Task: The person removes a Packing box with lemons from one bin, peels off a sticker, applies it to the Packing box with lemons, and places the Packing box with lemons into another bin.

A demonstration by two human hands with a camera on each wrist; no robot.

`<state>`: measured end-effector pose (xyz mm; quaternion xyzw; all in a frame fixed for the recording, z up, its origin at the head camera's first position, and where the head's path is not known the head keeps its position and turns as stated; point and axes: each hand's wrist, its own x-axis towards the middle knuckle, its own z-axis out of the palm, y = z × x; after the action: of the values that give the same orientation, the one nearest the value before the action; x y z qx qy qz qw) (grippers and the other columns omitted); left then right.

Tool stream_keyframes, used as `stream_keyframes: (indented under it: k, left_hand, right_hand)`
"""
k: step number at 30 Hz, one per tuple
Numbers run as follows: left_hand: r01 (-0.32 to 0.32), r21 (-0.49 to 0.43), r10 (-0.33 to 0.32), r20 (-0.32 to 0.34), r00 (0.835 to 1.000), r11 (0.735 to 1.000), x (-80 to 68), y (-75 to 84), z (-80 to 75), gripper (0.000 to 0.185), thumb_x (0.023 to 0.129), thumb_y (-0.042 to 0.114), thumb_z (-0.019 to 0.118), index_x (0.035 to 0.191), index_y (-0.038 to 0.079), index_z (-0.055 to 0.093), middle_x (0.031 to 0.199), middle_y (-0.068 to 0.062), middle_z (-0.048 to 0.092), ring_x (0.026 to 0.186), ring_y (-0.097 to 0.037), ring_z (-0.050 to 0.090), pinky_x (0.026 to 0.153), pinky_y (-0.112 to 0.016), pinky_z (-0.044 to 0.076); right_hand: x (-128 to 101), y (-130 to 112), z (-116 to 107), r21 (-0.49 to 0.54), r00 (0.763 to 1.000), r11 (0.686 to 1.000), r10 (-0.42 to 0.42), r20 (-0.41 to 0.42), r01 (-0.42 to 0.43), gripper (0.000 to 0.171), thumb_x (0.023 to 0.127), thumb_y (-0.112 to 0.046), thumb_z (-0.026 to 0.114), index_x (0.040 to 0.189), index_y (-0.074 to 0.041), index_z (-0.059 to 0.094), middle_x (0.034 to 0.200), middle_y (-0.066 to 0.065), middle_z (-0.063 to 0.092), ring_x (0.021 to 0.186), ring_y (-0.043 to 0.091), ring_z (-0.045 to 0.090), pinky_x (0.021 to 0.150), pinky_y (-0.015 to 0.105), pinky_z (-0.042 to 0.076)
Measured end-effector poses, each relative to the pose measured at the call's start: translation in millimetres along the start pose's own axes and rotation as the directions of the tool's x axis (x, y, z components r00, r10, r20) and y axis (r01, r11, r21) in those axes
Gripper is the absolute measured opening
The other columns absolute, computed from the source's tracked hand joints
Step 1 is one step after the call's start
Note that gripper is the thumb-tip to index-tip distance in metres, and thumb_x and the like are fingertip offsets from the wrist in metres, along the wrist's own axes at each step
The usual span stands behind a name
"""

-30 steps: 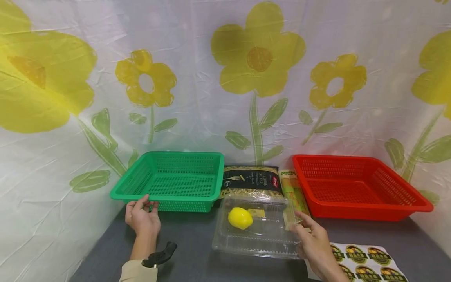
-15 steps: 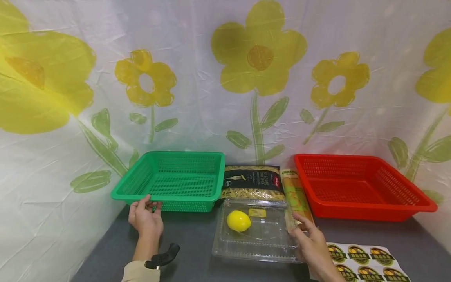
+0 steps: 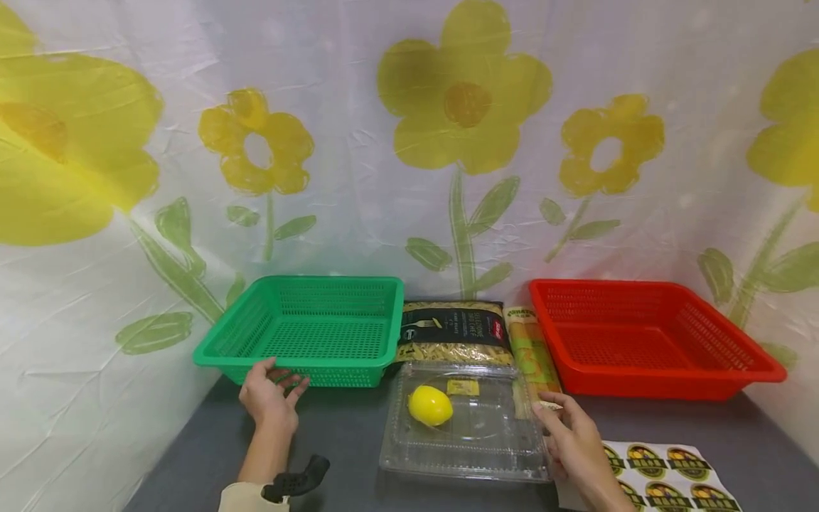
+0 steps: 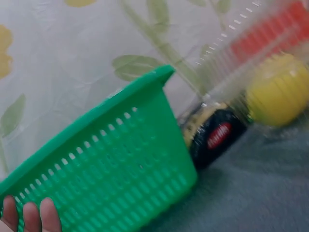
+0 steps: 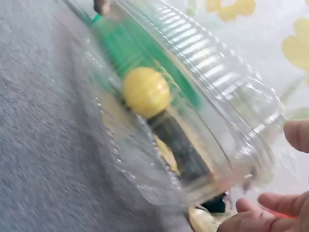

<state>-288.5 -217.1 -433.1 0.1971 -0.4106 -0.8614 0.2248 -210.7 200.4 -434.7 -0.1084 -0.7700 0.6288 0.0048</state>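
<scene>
1. The left hand [image 3: 271, 398] rests its fingers, spread and nearly straight, on the front wall of the green basket [image 3: 307, 331], holding nothing.
2. That basket is square, shallow, perforated plastic with a raised rim, standing at the left on the grey table [image 3: 345, 455].
3. Behind the clear box lies a black and yellow pasta bag [image 3: 454, 331] with a fork drawn on it and a red logo; the small print is too blurred to read.
4. The clear box [image 3: 463, 427] sits at the table's middle front, lid down: thin, glossy, ribbed plastic with rounded corners. Inside, at its left, lies a smooth yellow lemon [image 3: 430, 405], and a small yellow label is stuck on the lid.
5. A green and orange packet [image 3: 531, 348] lies between the bag and the red basket [image 3: 646, 338].
6. The right hand [image 3: 576, 444] touches the box's right edge with loosely bent fingers; whether it grips cannot be told.
7. A sheet of round stickers [image 3: 665, 473] lies at the right front.
</scene>
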Motion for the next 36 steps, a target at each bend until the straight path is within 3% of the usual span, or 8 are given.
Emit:
stream_keyframes:
  k: [3, 5, 9, 12, 20, 25, 29, 36]
  left_hand:
    - [-0.060, 0.124, 0.059, 0.010, 0.998, 0.991, -2.3, -3.6, -0.9, 0.017, 0.104, 0.023, 0.049, 0.107, 0.008, 0.057, 0.078, -0.001, 0.058, 0.065, -0.020, 0.060, 0.066, -0.038, 0.060]
    - [-0.095, 0.215, 0.091, 0.026, 0.995, 0.972, -3.9, -7.8, -1.2, 0.019, 0.104, 0.022, 0.050, 0.106, 0.005, 0.058, 0.079, -0.002, 0.059, 0.065, -0.019, 0.061, 0.063, -0.037, 0.060]
    - [-0.122, 0.358, 0.090, 0.105, 0.990, 0.926, -11.2, -18.0, -3.8, 0.023, 0.103, 0.022, 0.053, 0.104, -0.001, 0.056, 0.083, -0.005, 0.059, 0.067, -0.018, 0.062, 0.062, -0.038, 0.060]
    - [-0.116, 0.408, 0.040, 0.191, 0.981, 0.906, -18.8, -24.2, -6.1, 0.026, 0.104, 0.025, 0.054, 0.107, -0.001, 0.055, 0.086, -0.006, 0.058, 0.070, -0.019, 0.063, 0.064, -0.039, 0.061]
    - [-0.052, 0.442, -0.119, 0.351, 0.929, 0.895, -40.8, -33.6, 3.9, 0.028, 0.101, 0.030, 0.060, 0.105, 0.002, 0.057, 0.093, -0.009, 0.059, 0.079, -0.025, 0.062, 0.066, -0.044, 0.060]
    - [0.018, 0.493, -0.257, 0.421, 0.870, 0.870, -54.9, -44.4, 13.8, 0.031, 0.096, 0.028, 0.065, 0.112, 0.003, 0.057, 0.100, -0.010, 0.057, 0.078, -0.023, 0.059, 0.060, -0.041, 0.057]
    - [0.023, 0.524, -0.308, 0.464, 0.831, 0.851, -64.2, -53.6, 17.7, 0.032, 0.095, 0.028, 0.066, 0.114, 0.004, 0.058, 0.101, -0.011, 0.057, 0.076, -0.022, 0.059, 0.057, -0.039, 0.055]
    - [-0.015, 0.578, -0.313, 0.464, 0.828, 0.816, -73.7, -61.1, 16.6, 0.036, 0.096, 0.032, 0.066, 0.117, 0.004, 0.058, 0.100, -0.011, 0.059, 0.071, -0.020, 0.059, 0.050, -0.036, 0.054]
  right_hand:
    - [3, 0, -9, -0.029, 1.000, 0.999, 0.021, -0.008, -0.021, 0.061, 0.098, -0.050, 0.063, 0.140, -0.009, 0.049, 0.091, 0.008, 0.052, 0.046, 0.011, 0.029, 0.041, 0.026, 0.032]
    - [4, 0, -16, -0.110, 0.999, 0.994, 0.018, -0.035, -0.022, 0.058, 0.096, -0.051, 0.065, 0.134, -0.007, 0.057, 0.091, 0.006, 0.056, 0.049, 0.012, 0.036, 0.043, 0.027, 0.036]
    - [6, 3, -34, -0.339, 0.994, 0.941, -0.053, -0.094, 0.018, 0.045, 0.094, -0.045, 0.069, 0.119, -0.008, 0.070, 0.091, 0.004, 0.065, 0.071, 0.016, 0.055, 0.058, 0.030, 0.045]
    - [8, 6, -45, -0.441, 0.988, 0.896, -0.106, -0.114, 0.045, 0.037, 0.095, -0.040, 0.071, 0.114, -0.008, 0.072, 0.094, 0.005, 0.069, 0.079, 0.019, 0.060, 0.062, 0.032, 0.047]
    - [15, 17, -65, -0.531, 0.987, 0.846, -0.122, -0.104, 0.049, 0.035, 0.094, -0.038, 0.072, 0.110, -0.007, 0.071, 0.090, 0.003, 0.070, 0.074, 0.017, 0.062, 0.062, 0.033, 0.049]
    - [19, 21, -78, -0.617, 0.984, 0.783, -0.156, -0.083, 0.073, 0.034, 0.091, -0.033, 0.075, 0.109, -0.004, 0.070, 0.091, 0.001, 0.069, 0.079, 0.016, 0.063, 0.063, 0.033, 0.048]
    - [21, 24, -85, -0.636, 0.980, 0.768, -0.173, -0.098, 0.072, 0.035, 0.089, -0.029, 0.077, 0.109, -0.002, 0.069, 0.089, 0.002, 0.066, 0.076, 0.016, 0.062, 0.062, 0.032, 0.045]
    - [22, 30, -91, -0.636, 0.982, 0.769, -0.162, -0.102, 0.060, 0.040, 0.084, -0.030, 0.081, 0.109, 0.000, 0.069, 0.088, 0.001, 0.066, 0.079, 0.017, 0.064, 0.064, 0.034, 0.046]
